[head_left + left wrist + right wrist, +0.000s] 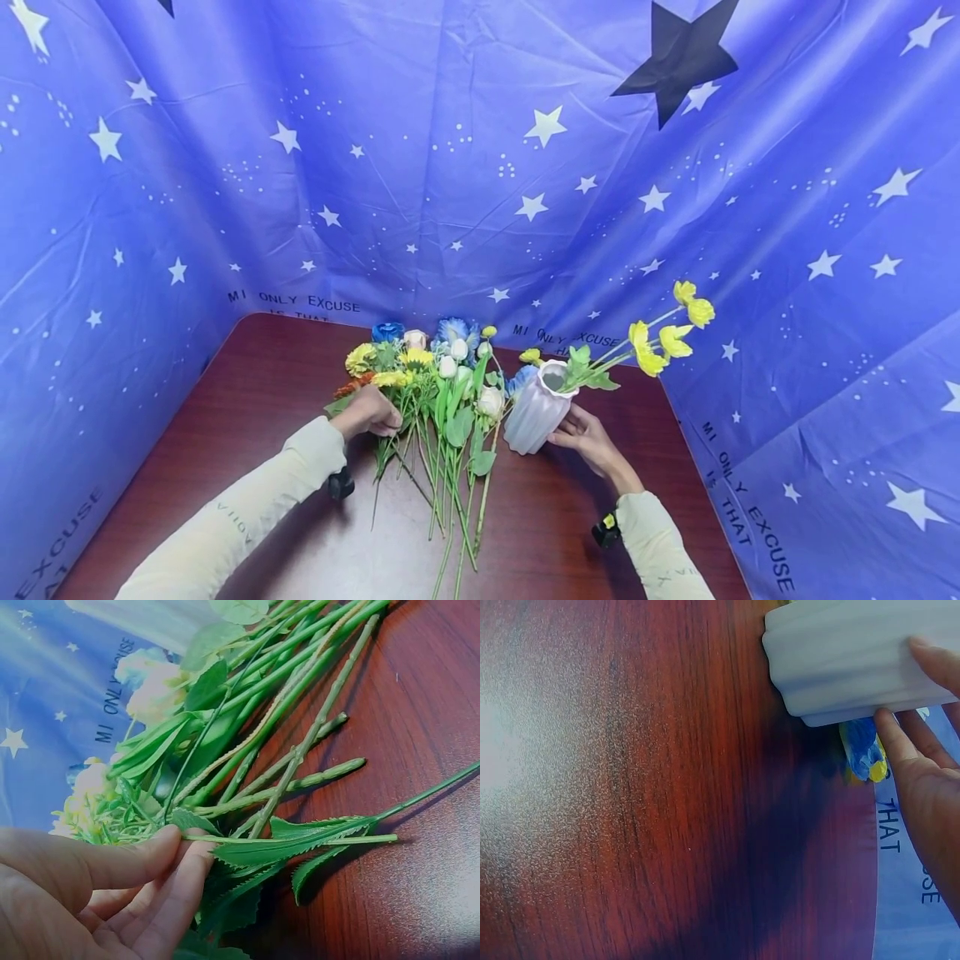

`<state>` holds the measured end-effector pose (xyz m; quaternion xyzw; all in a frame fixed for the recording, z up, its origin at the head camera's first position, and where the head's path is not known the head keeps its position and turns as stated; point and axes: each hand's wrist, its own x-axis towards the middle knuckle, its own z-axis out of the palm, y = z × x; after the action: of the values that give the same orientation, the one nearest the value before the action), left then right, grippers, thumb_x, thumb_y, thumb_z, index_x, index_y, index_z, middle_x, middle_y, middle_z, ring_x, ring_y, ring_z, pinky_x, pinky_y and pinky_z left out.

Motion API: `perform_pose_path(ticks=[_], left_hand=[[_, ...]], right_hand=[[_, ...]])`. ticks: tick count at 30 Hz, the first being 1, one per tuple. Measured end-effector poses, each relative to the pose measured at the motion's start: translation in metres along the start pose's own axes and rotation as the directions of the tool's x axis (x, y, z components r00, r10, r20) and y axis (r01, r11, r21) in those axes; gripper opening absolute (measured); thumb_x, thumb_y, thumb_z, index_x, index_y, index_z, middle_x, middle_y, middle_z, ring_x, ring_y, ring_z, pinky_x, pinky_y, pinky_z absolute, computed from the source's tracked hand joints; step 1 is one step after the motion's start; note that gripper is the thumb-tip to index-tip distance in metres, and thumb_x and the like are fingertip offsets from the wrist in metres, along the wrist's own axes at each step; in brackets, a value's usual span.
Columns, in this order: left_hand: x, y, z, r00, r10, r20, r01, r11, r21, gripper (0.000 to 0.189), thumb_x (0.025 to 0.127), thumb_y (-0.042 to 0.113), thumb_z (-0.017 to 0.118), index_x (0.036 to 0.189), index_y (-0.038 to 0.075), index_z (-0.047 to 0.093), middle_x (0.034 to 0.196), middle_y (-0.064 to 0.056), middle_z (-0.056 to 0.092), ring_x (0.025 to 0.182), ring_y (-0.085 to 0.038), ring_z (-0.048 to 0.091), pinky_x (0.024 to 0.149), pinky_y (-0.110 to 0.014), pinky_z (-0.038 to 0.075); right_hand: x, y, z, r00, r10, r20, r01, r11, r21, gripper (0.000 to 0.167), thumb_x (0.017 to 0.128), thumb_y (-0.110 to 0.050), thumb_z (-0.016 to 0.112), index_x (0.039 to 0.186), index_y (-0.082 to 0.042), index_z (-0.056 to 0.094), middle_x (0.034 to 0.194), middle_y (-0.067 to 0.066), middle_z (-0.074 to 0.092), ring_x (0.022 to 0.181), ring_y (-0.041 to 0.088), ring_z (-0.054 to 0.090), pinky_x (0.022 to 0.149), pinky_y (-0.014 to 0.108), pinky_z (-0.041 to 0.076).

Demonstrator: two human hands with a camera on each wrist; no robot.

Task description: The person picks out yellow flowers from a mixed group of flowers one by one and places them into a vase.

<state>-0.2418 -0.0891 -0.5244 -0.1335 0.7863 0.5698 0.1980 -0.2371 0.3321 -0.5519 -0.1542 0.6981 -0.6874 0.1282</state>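
Observation:
My left hand (369, 412) is at the left side of a loose heap of artificial flowers. In the left wrist view its thumb and fingers pinch a thin green flower stem (360, 840) beside some serrated leaves (292, 846). Its blossom cannot be told apart from the others. My right hand (588, 437) holds a white ridged vase (534, 415) from the right side, thumb and fingers on its wall. The vase leans to the right, and yellow flowers (648, 350) stick out of its mouth. In the right wrist view, the vase wall (847, 664) fills the upper right corner.
Between my hands lie white tulips (447, 367), a cream rose (491, 402), a blue rose (387, 332), a blue bloom (456, 333) and several yellow flowers (360, 358), stems toward me. The brown table (300, 542) is bordered by a blue star-printed cloth (420, 167).

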Motion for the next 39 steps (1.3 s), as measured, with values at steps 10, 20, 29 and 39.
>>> perform_pose_path(ticks=[10, 20, 29, 39], left_hand=[[0.005, -0.001, -0.004, 0.999, -0.009, 0.034, 0.011, 0.999, -0.042, 0.012, 0.086, -0.018, 0.066, 0.094, -0.013, 0.074, 0.072, -0.011, 0.072, 0.054, -0.013, 0.065, 0.061, -0.030, 0.066], [0.008, 0.005, -0.013, 0.992, -0.050, 0.119, 0.059, 0.996, -0.067, 0.014, 0.090, -0.015, 0.064, 0.102, -0.012, 0.072, 0.071, -0.007, 0.071, 0.059, -0.013, 0.068, 0.061, -0.025, 0.065], [0.009, 0.012, -0.015, 0.982, -0.037, 0.186, 0.053, 0.995, -0.082, 0.016, 0.094, -0.012, 0.061, 0.107, -0.013, 0.070, 0.074, -0.007, 0.074, 0.061, -0.011, 0.070, 0.067, -0.026, 0.066], [0.016, 0.026, -0.020, 0.939, -0.030, 0.344, 0.066, 0.994, -0.093, 0.027, 0.098, -0.010, 0.055, 0.124, -0.018, 0.060, 0.073, -0.002, 0.072, 0.065, -0.009, 0.069, 0.071, -0.021, 0.065]], right_hand=[[0.000, 0.001, 0.001, 1.000, 0.005, -0.005, -0.005, 1.000, -0.010, 0.074, 0.085, 0.018, 0.066, 0.150, 0.015, 0.031, 0.125, -0.010, 0.066, 0.117, 0.005, 0.066, 0.095, 0.025, 0.061], [0.000, 0.000, 0.000, 1.000, -0.002, 0.011, 0.002, 1.000, -0.005, 0.075, 0.085, 0.018, 0.066, 0.151, 0.015, 0.029, 0.125, -0.012, 0.067, 0.117, 0.006, 0.066, 0.094, 0.026, 0.061], [0.002, 0.002, -0.002, 1.000, 0.003, 0.004, -0.003, 1.000, 0.002, 0.075, 0.085, 0.018, 0.067, 0.151, 0.011, 0.033, 0.125, -0.011, 0.067, 0.117, 0.005, 0.066, 0.094, 0.026, 0.061], [0.003, 0.004, -0.003, 1.000, 0.015, -0.008, -0.015, 1.000, -0.008, 0.076, 0.084, 0.018, 0.067, 0.150, 0.014, 0.030, 0.125, -0.010, 0.066, 0.116, 0.006, 0.066, 0.093, 0.027, 0.062]])
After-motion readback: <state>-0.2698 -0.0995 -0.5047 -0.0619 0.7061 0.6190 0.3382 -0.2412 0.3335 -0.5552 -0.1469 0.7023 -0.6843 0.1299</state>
